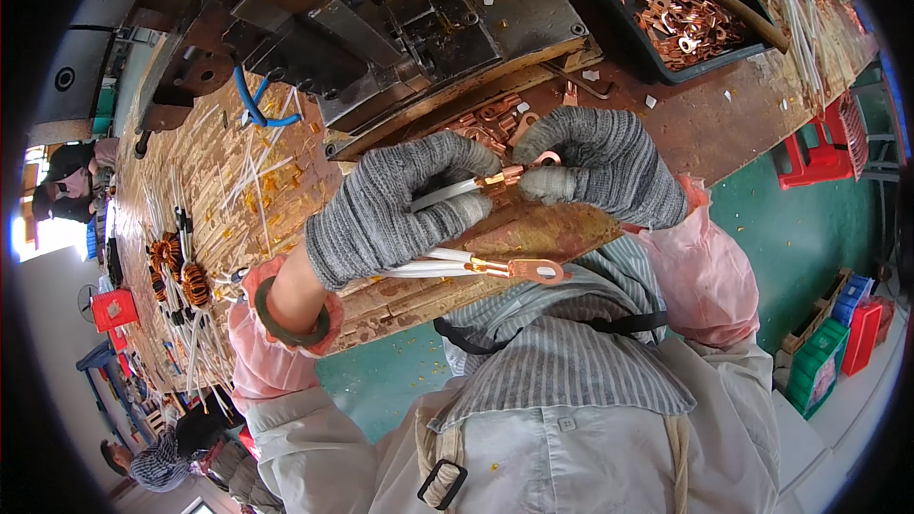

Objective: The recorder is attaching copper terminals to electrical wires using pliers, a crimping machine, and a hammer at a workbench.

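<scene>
Both my hands wear grey knitted gloves and meet in front of the press. My left hand (395, 200) pinches a white wire (444, 194) close to its bare copper end. Between thumb and fingers, my right hand (595, 167) grips a copper cable lug (545, 160). The lug's barrel and the wire end touch; how far the wire sits inside I cannot tell. Below my left hand, more white wires end in another copper lug (538, 271), lying over the table edge. Loose copper lugs (486, 124) are piled just beyond my fingers.
A heavy metal press (447, 29) stands right behind my hands. Farther right, a black tray (666, 62) holds many copper lugs and a hammer (728, 5). Wire-wound coils (181, 266) with white leads lie at the left. A red stool (819, 152) stands beyond the table's right edge.
</scene>
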`<action>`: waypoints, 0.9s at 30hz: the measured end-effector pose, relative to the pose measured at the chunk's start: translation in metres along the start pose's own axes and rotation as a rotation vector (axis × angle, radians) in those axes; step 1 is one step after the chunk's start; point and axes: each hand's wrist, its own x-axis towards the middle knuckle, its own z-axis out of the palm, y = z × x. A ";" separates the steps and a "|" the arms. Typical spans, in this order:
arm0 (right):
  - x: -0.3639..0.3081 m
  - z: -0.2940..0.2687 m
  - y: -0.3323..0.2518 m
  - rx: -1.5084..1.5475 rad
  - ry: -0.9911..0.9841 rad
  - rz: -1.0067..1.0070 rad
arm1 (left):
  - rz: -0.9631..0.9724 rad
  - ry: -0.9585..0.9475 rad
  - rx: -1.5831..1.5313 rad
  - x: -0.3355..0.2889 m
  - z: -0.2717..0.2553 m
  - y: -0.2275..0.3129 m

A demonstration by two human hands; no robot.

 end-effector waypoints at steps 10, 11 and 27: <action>0.006 -0.008 0.005 -0.101 -0.058 -0.146 | -0.055 0.036 0.015 -0.003 -0.001 -0.002; 0.006 -0.007 0.004 -0.105 -0.054 -0.131 | -0.067 0.040 -0.003 -0.004 0.000 -0.001; 0.005 -0.008 0.008 -0.115 -0.081 -0.183 | 0.037 0.024 -0.076 -0.002 0.000 -0.002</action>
